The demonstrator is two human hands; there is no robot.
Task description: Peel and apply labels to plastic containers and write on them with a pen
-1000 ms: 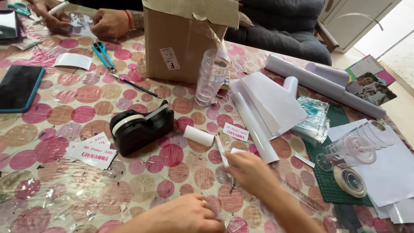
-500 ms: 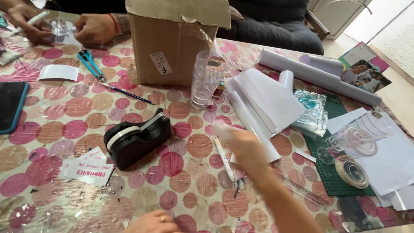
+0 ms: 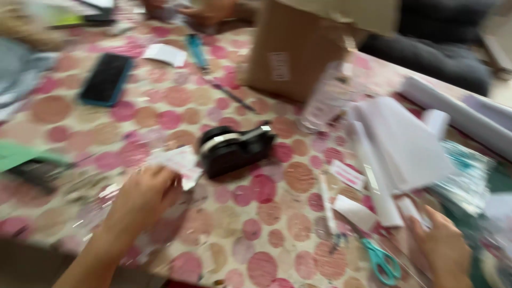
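Note:
The frame is blurred by motion. My left hand (image 3: 143, 196) lies on the pink dotted tablecloth (image 3: 266, 224), its fingertips at the edge of a white and pink card (image 3: 178, 161) beside a black tape dispenser (image 3: 234, 149). Whether it grips the card is unclear. My right hand (image 3: 442, 248) sits at the lower right with fingers apart and nothing in it. It is close to teal scissors (image 3: 381, 261), a small white paper roll (image 3: 354, 212) and a white pen (image 3: 327, 202).
A cardboard box (image 3: 298, 53) stands at the back with a clear plastic bottle (image 3: 329, 98) in front of it. White sheets and paper rolls (image 3: 400, 141) lie at the right. A dark phone (image 3: 106, 79) and another person's hand (image 3: 213, 13) are at the back left.
The view has swung left and lower. My right hand drew back from the pen to the lower right. My left hand moved up to the card by the tape dispenser.

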